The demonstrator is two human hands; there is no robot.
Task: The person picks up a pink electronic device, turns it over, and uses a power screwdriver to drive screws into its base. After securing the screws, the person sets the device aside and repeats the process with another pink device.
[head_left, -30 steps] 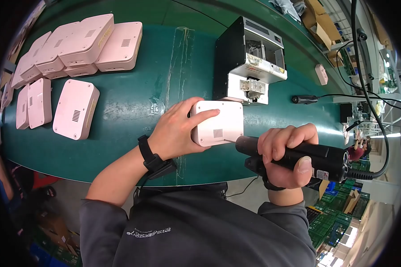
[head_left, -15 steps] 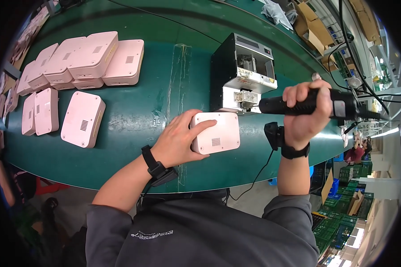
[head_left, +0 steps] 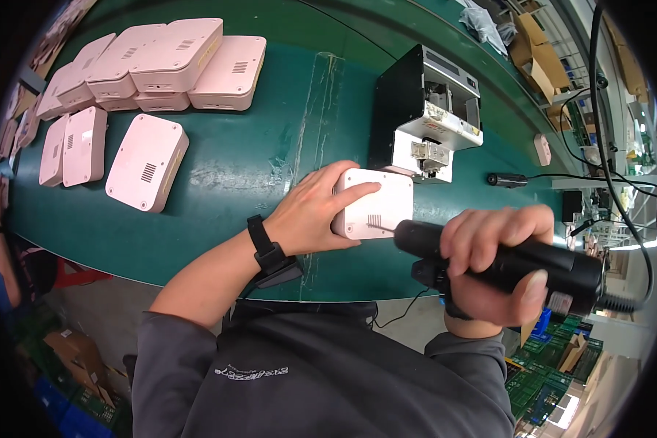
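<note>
My left hand (head_left: 306, 208) grips the left side of a pale pink plastic housing (head_left: 393, 203), its index finger stretched over the top face. The housing lies on the green table, with a small vent grille and corner screw holes showing. In my right hand (head_left: 493, 252) is a black electric screwdriver (head_left: 562, 269), held nearly level with its thin bit pointing left. The bit's tip is over the housing's lower part, near the grille; whether it touches cannot be made out. Just beyond the housing stands a black and white screw feeder (head_left: 432, 120).
Several more pink housings (head_left: 175, 55) are stacked at the far left, and a single one (head_left: 147, 164) lies nearer. A second black screwdriver-like tool (head_left: 506, 179) rests right of the feeder. A black cable (head_left: 607, 139) hangs at the right. Another person's arm (head_left: 2, 212) shows at the left edge.
My right hand has brought the screwdriver from the feeder's front down toward me, over the housing. My left hand keeps its grip on the housing. The whole view has shifted a little.
</note>
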